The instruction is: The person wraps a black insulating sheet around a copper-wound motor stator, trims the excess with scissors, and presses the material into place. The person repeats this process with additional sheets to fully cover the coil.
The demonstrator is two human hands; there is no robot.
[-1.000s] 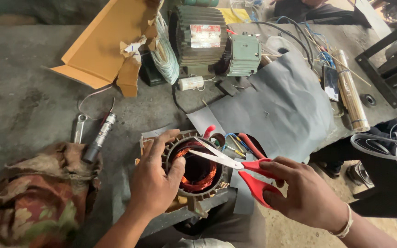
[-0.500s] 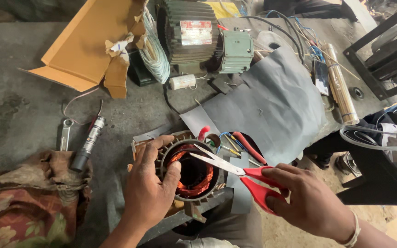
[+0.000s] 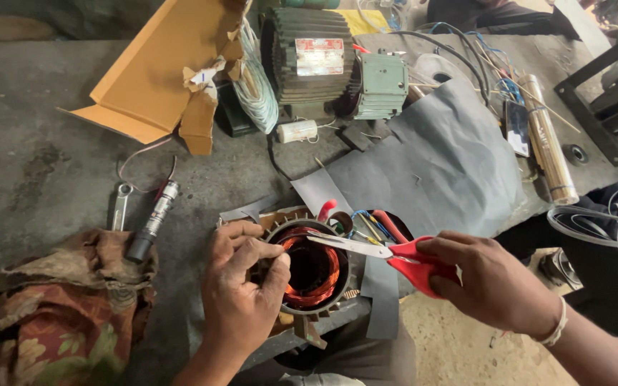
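A grey sheet (image 3: 445,164) covers the surface (image 3: 30,171) at two o'clock from the stator (image 3: 309,271). The stator with copper windings sits at bottom centre. The left hand (image 3: 241,300) rests on its nine o'clock rim, fingers (image 3: 270,250) curled, pinching at the winding edge. The right hand (image 3: 495,286) at three o'clock is clenched around red-handled scissors (image 3: 388,251), blades over the bore.

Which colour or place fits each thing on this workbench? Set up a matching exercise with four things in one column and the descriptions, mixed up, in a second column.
Things:
1. scissors
2. stator
3. cardboard
4. spanner

Descriptions:
A. brown, torn, at the far left of the bench
B. red handles, in the right hand
C. lying flat beside a cylindrical tool
D. copper windings inside, steadied by the left hand

Pairs: 1-B, 2-D, 3-A, 4-C
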